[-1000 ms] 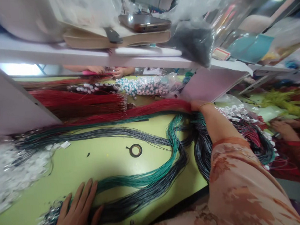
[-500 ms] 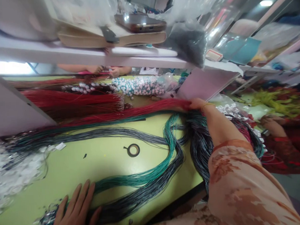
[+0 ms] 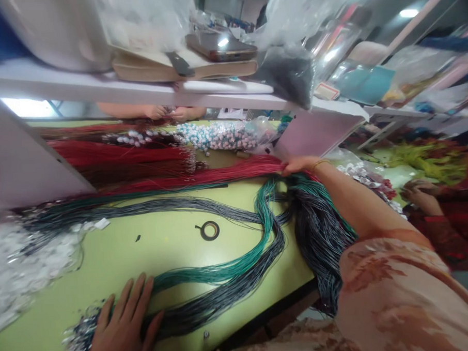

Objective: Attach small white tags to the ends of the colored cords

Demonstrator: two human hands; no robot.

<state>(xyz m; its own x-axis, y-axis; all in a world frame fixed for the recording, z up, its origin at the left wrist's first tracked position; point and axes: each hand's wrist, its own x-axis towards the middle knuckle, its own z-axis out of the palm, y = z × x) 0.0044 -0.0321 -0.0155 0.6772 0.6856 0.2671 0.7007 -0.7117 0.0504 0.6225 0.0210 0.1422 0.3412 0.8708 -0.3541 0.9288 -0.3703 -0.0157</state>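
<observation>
My left hand [image 3: 122,322] lies flat with spread fingers on one end of a green cord bundle [image 3: 215,269] and a dark grey cord bundle [image 3: 224,303]. Small metallic-looking tips [image 3: 81,335] show beside it. Across the table, my right hand [image 3: 301,165] has its fingers closed around a bundle of red cords [image 3: 234,170], which stretches off to the left. Below that forearm, a thick mass of dark and green cords [image 3: 322,233] hangs over the table edge. A roll of black tape [image 3: 216,233] rests between the bundles.
A shelf [image 3: 145,92] holding a phone [image 3: 223,47] and plastic bags spans the back. Beneath it lie white and blue beads [image 3: 220,136] and more red cords. White tags [image 3: 24,272] pile up at left. Co-workers' hands [image 3: 423,195] show at right and behind the shelf.
My right hand has shifted slightly left with the red cords. More of the dark and green cord mass shows under my forearm. My left hand stays on the bundles.
</observation>
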